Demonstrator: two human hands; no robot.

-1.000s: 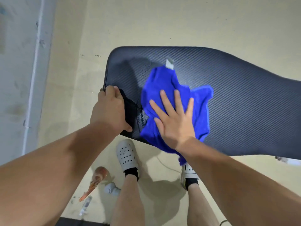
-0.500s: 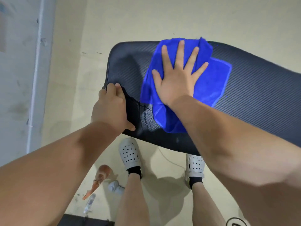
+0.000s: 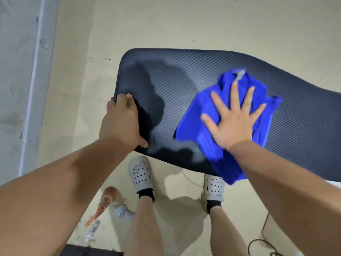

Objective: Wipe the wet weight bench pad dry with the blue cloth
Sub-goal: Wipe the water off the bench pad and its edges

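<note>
**Here, a flat hand presses the cloth on the pad**

Head view. The dark, ribbed pad (image 3: pixel 184 78) runs from centre to the right edge, above a pale floor (image 3: pixel 166 24). The blue cloth (image 3: pixel 197 117) lies bunched on the pad's near right part. Its lower corner hangs over the near edge, and a pale tag at its far end is blurred. The right hand (image 3: pixel 232 124) lies palm-down on the cloth, fingers straight and spread apart. The left hand (image 3: pixel 120 122) grips the pad's near-left corner, with the fingers curled over the end edge and the thumb against the near edge. Small droplets show on the pad between the two hands.

Below the pad, two grey perforated shoes (image 3: pixel 141 174) stand on the floor, worn with black socks. Left of them a brown bottle (image 3: pixel 108 199) lies on its side, nozzle toward the viewer. How full it is cannot be told. A small clear bottle (image 3: pixel 92 230) lies just beside its nozzle, too blurred to show any contents. A grey object (image 3: pixel 120 212) of unclear kind sits between the brown bottle and the left leg. A dark cable (image 3: pixel 263 242) loops at lower right. A grey wall (image 3: pixel 18 71) borders the left.
</note>
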